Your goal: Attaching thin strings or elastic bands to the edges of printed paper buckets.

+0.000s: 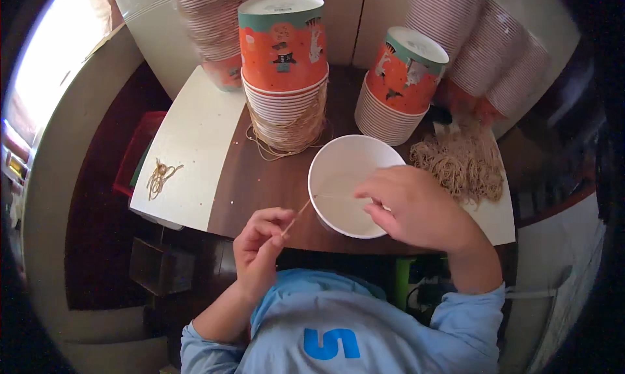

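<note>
A white paper bucket (355,154) stands at the table's front edge with its mouth up. Pinched between the thumb and fingers of my left hand (257,247) is a thin tan cord (298,216), which runs up to the bucket's left wall just below the rim. A faint line inside the bucket may be the cord continuing. Over the right side of the bucket's mouth, my right hand (416,205) has its thumb and forefinger apart, with nothing visible between them. Its other fingers are curled and partly hidden.
Behind the bucket stand two upside-down stacks of orange-and-green printed buckets, a left stack (283,55) wrapped in cords and a right stack (403,81). A cord pile (462,162) lies at right, a small cord bundle (159,177) at left. Wrapped bucket stacks (485,55) line the back.
</note>
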Motion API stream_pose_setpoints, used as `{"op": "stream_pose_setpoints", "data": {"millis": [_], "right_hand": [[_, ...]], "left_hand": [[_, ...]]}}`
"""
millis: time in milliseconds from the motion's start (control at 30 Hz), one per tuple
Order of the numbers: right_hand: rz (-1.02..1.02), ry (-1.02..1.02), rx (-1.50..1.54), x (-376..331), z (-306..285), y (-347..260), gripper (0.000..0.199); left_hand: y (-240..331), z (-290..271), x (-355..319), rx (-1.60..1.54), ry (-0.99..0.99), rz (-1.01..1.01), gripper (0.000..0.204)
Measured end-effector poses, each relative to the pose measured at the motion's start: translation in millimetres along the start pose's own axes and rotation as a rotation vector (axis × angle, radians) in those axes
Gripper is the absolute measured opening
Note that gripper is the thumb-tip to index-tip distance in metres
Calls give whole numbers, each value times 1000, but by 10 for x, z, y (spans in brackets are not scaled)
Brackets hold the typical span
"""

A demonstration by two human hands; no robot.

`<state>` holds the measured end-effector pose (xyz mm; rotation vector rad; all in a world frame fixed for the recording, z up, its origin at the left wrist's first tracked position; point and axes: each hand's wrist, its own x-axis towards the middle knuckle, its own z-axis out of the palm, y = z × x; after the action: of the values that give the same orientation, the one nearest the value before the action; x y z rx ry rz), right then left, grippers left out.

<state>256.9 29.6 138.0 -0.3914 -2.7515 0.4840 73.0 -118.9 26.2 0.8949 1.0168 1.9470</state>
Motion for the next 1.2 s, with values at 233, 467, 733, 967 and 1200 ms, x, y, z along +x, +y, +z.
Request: {"op": "stream_pose_setpoints", "data": {"millis": [233,467,733,967,1200], "right_hand": [[-252,-4,109,211,21,-177,13],[-2,-252,665,562,154,3,9],[-34,494,-110,210,286,-92,16],[-8,271,216,98,630,-121,10],[68,250,110,82,579,-354,8]], "left_hand": [[209,117,349,3,-191,-356,7],[238,177,389,196,-400,-302,17],[162,-105,395,-123,-320,-458,9],[181,-40,421,-205,-348,-508,8],[310,-33,297,421,-265,-107,10]]}}
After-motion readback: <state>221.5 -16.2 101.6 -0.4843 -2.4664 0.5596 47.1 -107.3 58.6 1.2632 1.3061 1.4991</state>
